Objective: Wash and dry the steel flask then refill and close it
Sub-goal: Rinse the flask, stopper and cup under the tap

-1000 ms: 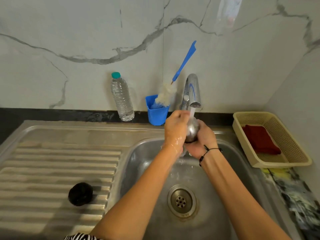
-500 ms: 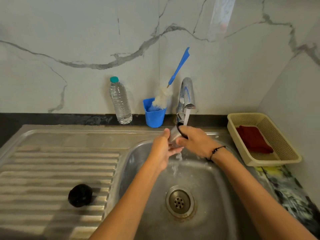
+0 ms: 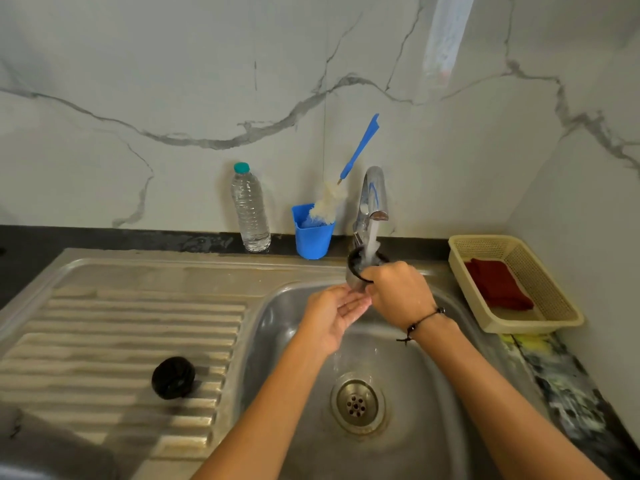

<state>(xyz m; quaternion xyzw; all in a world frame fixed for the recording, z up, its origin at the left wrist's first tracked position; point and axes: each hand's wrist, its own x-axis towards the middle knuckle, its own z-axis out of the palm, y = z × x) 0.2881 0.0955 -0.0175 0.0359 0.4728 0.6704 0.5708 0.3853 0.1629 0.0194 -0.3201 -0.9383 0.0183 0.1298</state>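
Steel flask [image 3: 358, 277] is sitting under the tap [image 3: 372, 202], mouth up, above the far edge of the sink basin [image 3: 433, 403], and I am seeing the water stream running straight into its dark opening. I am reading the right hand [image 3: 398, 294] as clamped around the flask body, fingers curled over its near side, with a dark cord bracelet [image 3: 420, 322] on the wrist. I am reading the left hand [image 3: 334, 315] as open, palm up and fingers relaxed, positioned just below the flask base; whether the fingertips are touching the base, I cannot tell. Water is falling from the hands toward the drain [image 3: 358, 403]. I am noting a black cap [image 3: 173, 377] lying on the ridged drainboard [image 3: 104, 341], well apart from the flask. Against the marble wall, a clear plastic water bottle [image 3: 250, 209] is standing upright beside a blue cup [image 3: 313, 233], which is holding a tilted bottle brush [image 3: 346, 178]. A cream plastic basket [image 3: 540, 323] right of the sink is containing a red cloth [image 3: 497, 284].
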